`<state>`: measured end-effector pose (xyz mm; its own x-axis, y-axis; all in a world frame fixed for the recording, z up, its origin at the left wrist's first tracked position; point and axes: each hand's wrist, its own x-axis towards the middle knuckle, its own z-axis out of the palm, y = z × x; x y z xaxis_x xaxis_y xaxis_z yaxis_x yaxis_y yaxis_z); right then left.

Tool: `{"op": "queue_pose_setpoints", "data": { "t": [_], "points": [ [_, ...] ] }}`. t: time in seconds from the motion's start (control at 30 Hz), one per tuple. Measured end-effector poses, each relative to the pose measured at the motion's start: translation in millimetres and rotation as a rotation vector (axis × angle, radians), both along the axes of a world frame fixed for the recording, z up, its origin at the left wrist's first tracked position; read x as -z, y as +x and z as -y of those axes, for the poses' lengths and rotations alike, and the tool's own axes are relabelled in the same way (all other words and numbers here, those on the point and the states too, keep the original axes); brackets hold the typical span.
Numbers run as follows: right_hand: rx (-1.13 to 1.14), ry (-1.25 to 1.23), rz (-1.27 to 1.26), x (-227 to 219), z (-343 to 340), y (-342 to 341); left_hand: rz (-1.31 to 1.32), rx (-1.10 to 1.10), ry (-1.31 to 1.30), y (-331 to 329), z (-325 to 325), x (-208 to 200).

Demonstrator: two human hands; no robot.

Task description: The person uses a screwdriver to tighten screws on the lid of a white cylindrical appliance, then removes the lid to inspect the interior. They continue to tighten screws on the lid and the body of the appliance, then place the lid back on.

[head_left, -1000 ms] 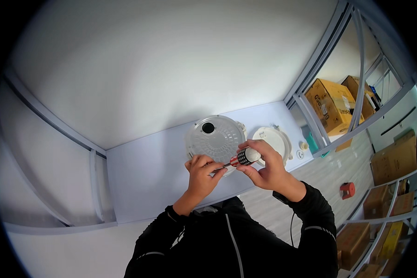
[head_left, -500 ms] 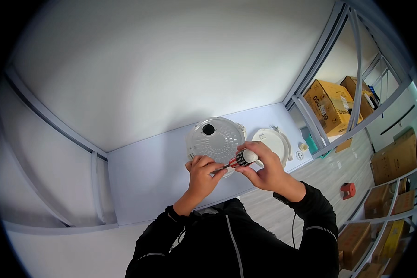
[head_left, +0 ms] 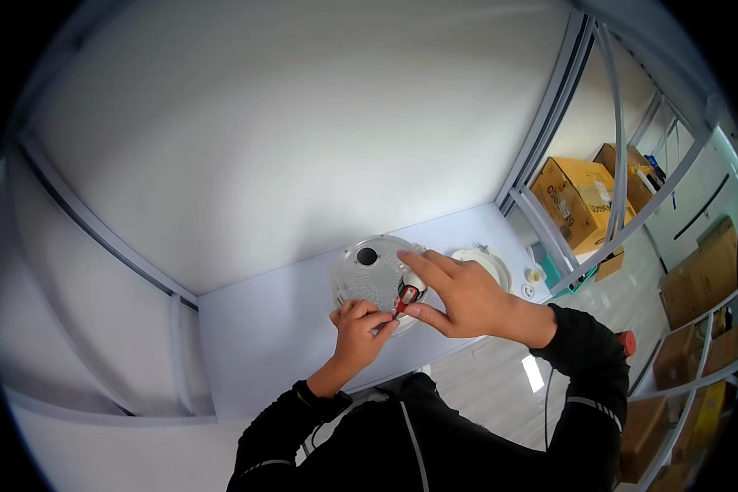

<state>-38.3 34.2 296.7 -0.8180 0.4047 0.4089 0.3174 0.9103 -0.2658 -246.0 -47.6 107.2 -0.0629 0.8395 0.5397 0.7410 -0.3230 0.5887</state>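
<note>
**Small red part held over the round housing**

At the near edge of the white table, both hands meet over a round translucent housing with a dark hole near its top. The left hand is curled closed, pinching a small red-and-dark part at the housing's lower right rim. The right hand steadies the same part — thumb and forefinger close on it, other fingers spread. Judging by this, the part is not yet seated; fitting appears under way, not finished. Just right lies a white round cover, apart from the housing. Beyond the frame post stand cardboard boxes. Nothing blocks the hands, though they hide the joint itself.
</note>
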Motion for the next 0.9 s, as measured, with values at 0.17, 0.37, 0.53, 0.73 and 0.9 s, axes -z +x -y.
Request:
{"op": "queue_pose_setpoints", "data": {
  "t": [0.17,0.37,0.53,0.73,0.9],
  "points": [
    [-0.067,0.100,0.039,-13.9,-4.1,3.6,-0.073,0.129,-0.130,-15.4,3.1,-9.7],
    [-0.123,0.292,0.115,-25.7,-2.5,2.4,-0.205,0.353,-0.353,-34.4,9.7,-39.0],
    [-0.049,0.373,0.152,-21.9,-5.7,5.6,-0.349,0.536,-0.492,-50.7,-4.9,-64.0],
    [0.055,0.405,0.275,-13.9,-2.0,5.7,-0.344,0.482,-0.491,-41.5,-10.5,-62.1],
    [-0.005,0.288,0.053,-15.2,6.6,-13.0,-0.252,0.317,-0.362,-33.1,-8.3,-54.8]
  ]
}}
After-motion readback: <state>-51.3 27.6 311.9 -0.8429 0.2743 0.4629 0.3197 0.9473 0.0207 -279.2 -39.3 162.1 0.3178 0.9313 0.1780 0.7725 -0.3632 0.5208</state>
